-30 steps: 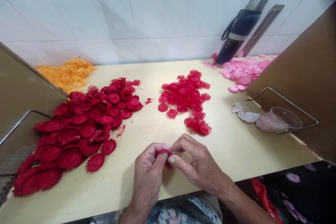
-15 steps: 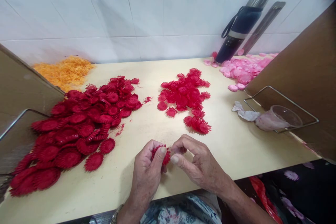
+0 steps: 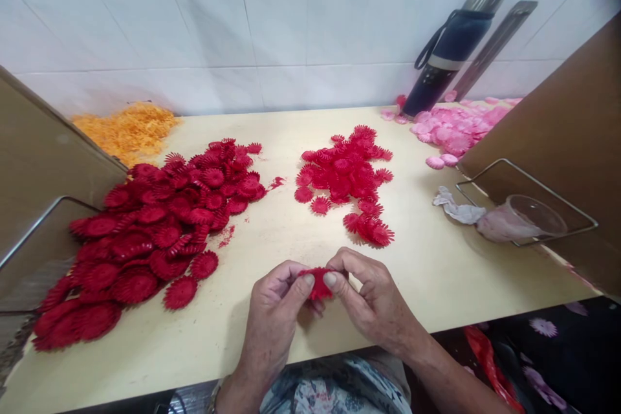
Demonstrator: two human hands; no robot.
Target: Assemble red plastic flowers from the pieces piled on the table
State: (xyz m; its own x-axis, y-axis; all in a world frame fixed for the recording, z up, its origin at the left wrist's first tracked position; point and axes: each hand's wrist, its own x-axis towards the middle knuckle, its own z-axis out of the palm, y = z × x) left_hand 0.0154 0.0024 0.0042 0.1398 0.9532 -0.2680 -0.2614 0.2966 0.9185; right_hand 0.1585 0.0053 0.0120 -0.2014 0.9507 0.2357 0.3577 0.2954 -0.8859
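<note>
A fringed red flower piece [image 3: 319,284] is pinched between both hands, just above the front part of the table [image 3: 262,336]. My left hand [image 3: 279,301] grips its left side, thumb on top. On the right side, the thumb and forefinger of my right hand [image 3: 366,294] close on it. Fingers hide part of the piece, so I cannot tell whether it is one layer or several. Dark red flower pieces [image 3: 160,226] lie heaped to the left. Beyond my hands sits a smaller heap of brighter red flower pieces [image 3: 342,168].
Orange shreds [image 3: 129,129] lie at the back left, pink flower pieces [image 3: 456,129] at the back right. A dark blue flask [image 3: 451,45] stands by the tiled wall. A clear cup [image 3: 533,217] sits in a wire holder beside crumpled tissue [image 3: 456,206]. Brown panels [image 3: 553,136] flank the table.
My right hand has moved left and taken hold of the flower piece, which my left hand alone held before. The piece is now tilted differently. The whole view has shifted slightly.
</note>
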